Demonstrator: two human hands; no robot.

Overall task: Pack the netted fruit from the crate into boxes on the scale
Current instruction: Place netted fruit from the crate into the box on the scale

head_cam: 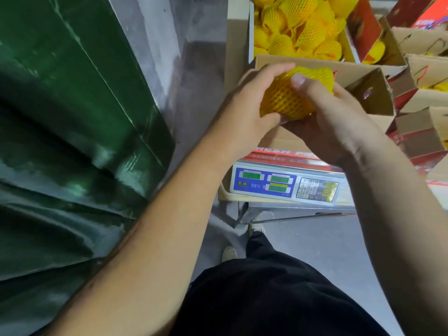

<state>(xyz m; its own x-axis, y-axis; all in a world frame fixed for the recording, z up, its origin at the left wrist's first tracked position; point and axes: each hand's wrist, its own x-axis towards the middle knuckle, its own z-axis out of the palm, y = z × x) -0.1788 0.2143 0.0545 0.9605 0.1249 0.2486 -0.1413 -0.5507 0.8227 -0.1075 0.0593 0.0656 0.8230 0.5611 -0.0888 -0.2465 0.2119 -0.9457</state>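
Black trousers (278,299) fill the bottom of the frame, with both bare forearms reaching up from there to the middle of the picture. Both hands are wrapped round one netted fruit (291,98), an orange fruit in a yellow foam net, held just above the open cardboard box (371,93) that sits on the scale (286,184).

The left hand (247,105) cups the fruit's left side, fingers curled about halfway closed, thumb lying over the top. The right hand (332,127) cradles it from below and the right, thumb pressed flat on the net. So neither hand is clamped hard, it's more of a two-handed cradle.

My take on doing this bit well: tidy the net so it covers the fruit evenly, then lower it into the box rather than dropping it, since a thump would probably bruise it and jolt the scale reading. The green display is too blurry to read.

More netted fruit is heaped in the crate (251,30) at upper centre, just behind the box.
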